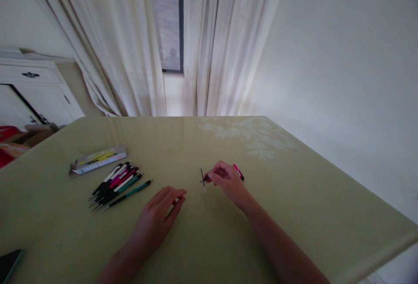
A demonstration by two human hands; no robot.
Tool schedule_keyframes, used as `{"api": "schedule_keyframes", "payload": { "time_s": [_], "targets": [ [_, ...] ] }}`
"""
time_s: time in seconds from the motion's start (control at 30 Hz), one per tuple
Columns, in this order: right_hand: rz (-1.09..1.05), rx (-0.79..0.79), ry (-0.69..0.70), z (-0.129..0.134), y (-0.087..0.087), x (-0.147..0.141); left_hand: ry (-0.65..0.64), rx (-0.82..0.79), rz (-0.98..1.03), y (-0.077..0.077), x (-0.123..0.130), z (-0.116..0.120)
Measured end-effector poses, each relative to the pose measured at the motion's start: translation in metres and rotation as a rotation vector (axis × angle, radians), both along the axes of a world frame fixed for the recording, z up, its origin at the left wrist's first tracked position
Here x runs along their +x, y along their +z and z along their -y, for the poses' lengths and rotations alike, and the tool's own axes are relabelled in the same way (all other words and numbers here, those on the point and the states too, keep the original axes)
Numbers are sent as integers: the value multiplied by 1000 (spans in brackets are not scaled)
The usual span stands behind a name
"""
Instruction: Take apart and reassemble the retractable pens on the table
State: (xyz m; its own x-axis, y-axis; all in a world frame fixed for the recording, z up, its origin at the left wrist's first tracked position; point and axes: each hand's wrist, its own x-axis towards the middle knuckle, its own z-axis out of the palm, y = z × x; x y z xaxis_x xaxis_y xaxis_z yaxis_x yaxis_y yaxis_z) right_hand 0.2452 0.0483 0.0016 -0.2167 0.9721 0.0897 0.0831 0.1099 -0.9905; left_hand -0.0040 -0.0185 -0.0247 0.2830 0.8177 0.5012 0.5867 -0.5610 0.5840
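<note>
My right hand (pixel 227 181) is closed in a pinch on a small black pen part (pixel 205 179) with a pointed end facing left. A thin dark stick with a pale lower end, like a pen refill (pixel 202 174), crosses it at the fingertips; whether it is held or lies on the table I cannot tell. Just beyond the knuckles shows a pink and black pen piece (pixel 238 172), partly hidden by the hand. My left hand (pixel 163 207) hovers low over the table, its fingers curved and a small gap between thumb and forefinger. Nothing shows in it.
Left of my hands lies a pile of pens (pixel 119 184) in several colours, with a teal pen (pixel 130 194) at its near side. Behind it sits a printed pen box (pixel 99 160). A dark flat object (pixel 9 266) pokes in at the table's (pixel 209 240) near left.
</note>
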Motion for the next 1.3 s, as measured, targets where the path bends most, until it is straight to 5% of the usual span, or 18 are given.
{"api": "schedule_keyframes", "payload": {
  "time_s": [0.13, 0.23, 0.43, 0.67, 0.8, 1.03, 1.17, 1.3],
  "targets": [
    [116, 15, -223, -21, -2, 32, 50, 5, -48, 0, -4, -3],
    [464, 125, -358, -26, -8, 41, 46, 1, -80, -5, -4, -6],
    [1023, 236, -389, -23, -19, 28, 16, -55, -144, -12, -5, -11],
    [815, 347, -468, -19, -6, 30, 65, -314, -293, -8, -4, -6],
    [701, 377, -300, 2, 6, 11, 21, -311, -359, -5, -1, -2],
    [980, 573, 412, 42, 1, -37, 68, -266, -422, -2, -2, 0],
    [1012, 567, 470, 45, -4, -41, 53, -247, -485, -4, -2, -1],
    [1006, 510, 318, 35, -3, -33, 17, -227, -488, -5, -1, -2]
  ]
}}
